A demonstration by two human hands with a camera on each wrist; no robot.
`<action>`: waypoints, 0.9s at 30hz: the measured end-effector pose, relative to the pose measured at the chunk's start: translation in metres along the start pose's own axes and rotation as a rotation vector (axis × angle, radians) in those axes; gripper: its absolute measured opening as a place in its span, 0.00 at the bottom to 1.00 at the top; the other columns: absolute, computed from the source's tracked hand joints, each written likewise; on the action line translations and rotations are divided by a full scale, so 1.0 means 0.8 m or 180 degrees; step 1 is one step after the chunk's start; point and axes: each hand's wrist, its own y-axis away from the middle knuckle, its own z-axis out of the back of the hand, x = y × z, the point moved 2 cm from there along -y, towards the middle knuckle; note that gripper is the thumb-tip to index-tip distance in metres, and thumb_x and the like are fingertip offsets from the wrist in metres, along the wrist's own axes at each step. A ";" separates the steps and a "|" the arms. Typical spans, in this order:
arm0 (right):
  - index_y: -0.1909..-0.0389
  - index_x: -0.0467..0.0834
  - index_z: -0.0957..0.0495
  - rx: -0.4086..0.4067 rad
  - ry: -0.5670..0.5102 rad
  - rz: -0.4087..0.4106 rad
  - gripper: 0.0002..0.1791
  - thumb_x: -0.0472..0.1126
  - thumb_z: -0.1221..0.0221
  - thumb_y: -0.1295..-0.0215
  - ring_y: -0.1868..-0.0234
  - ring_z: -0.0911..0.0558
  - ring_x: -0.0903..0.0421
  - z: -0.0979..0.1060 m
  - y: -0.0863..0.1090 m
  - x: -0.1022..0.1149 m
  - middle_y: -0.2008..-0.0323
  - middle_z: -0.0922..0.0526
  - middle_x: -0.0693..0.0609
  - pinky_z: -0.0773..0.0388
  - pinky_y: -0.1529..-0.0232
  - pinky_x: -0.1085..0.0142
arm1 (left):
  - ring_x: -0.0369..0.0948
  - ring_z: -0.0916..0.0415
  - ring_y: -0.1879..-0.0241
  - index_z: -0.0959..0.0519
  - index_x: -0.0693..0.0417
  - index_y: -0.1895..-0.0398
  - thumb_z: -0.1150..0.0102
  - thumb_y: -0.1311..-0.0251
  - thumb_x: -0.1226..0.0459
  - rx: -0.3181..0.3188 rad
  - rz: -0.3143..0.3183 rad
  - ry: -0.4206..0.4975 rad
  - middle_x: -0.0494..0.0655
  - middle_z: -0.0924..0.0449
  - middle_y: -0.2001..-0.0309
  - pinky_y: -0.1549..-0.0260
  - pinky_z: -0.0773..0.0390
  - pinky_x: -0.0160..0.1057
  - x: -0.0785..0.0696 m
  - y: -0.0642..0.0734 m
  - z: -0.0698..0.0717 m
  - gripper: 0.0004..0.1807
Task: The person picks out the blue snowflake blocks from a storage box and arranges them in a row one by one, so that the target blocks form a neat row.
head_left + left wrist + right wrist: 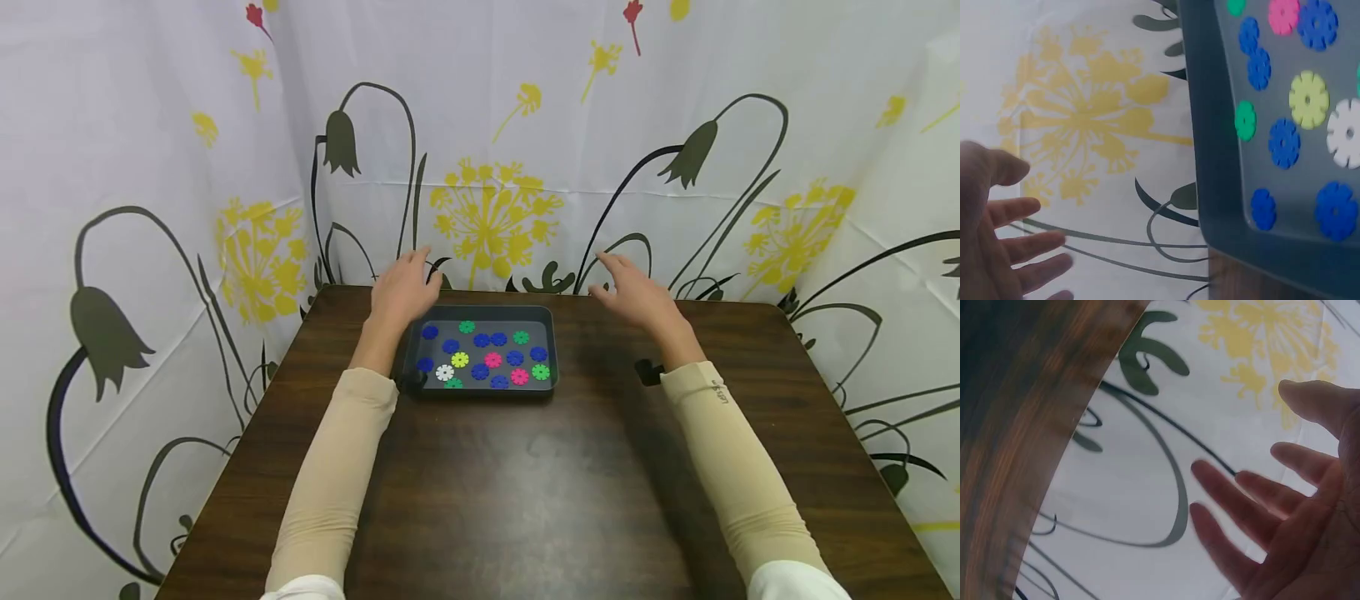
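Observation:
A dark grey tray [480,312] lies toward the back of the table, with several flat notched plastic discs spread over its bottom. Most are blue discs [480,372]; among them are green, pink, one yellow disc [460,359] and one white disc [445,372]. My left hand [406,287] is raised over the tray's left back corner, fingers spread and holding nothing. To the right of the tray, my right hand [637,296] hovers above the table, its fingers loosely extended. Both palms appear bare in the wrist views.
The dark wooden table [510,483] ends at the back against a white curtain [480,100] printed with flowers. Curtain fabric also hangs along the left and right sides. A black wrist strap piece [648,372] shows beneath the right wrist.

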 end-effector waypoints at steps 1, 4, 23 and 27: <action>0.11 0.52 0.51 -0.0045 -0.0022 0.0040 0.42 0.58 0.47 0.17 0.18 0.37 0.34 -0.003 0.000 0.002 0.13 0.48 0.39 0.38 0.25 0.29 | 0.59 0.43 0.17 0.43 0.45 0.13 0.59 0.17 0.47 -0.0081 0.0022 0.0109 0.56 0.43 0.15 0.24 0.41 0.70 0.003 0.005 -0.001 0.34; 0.15 0.46 0.42 -0.0162 -0.0114 0.0245 0.38 0.53 0.43 0.18 0.23 0.29 0.37 -0.014 -0.002 0.009 0.17 0.38 0.39 0.35 0.25 0.34 | 0.57 0.31 0.24 0.35 0.45 0.17 0.57 0.17 0.47 -0.0251 0.0099 0.0483 0.53 0.31 0.21 0.30 0.34 0.71 0.015 0.018 -0.008 0.31; 0.31 0.39 0.20 0.0217 -0.0746 0.0585 0.25 0.43 0.35 0.25 0.39 0.17 0.41 -0.128 -0.025 0.022 0.41 0.14 0.40 0.23 0.35 0.41 | 0.56 0.26 0.36 0.26 0.61 0.29 0.50 0.19 0.59 -0.0516 0.0483 0.1724 0.62 0.25 0.36 0.31 0.29 0.58 0.094 0.064 -0.110 0.23; 0.31 0.42 0.19 0.0328 -0.0485 0.0587 0.25 0.44 0.34 0.25 0.33 0.19 0.40 -0.144 -0.029 0.025 0.35 0.16 0.41 0.26 0.30 0.38 | 0.58 0.25 0.34 0.28 0.62 0.27 0.50 0.19 0.59 -0.0377 0.0758 0.1789 0.63 0.24 0.34 0.30 0.29 0.59 0.102 0.071 -0.121 0.24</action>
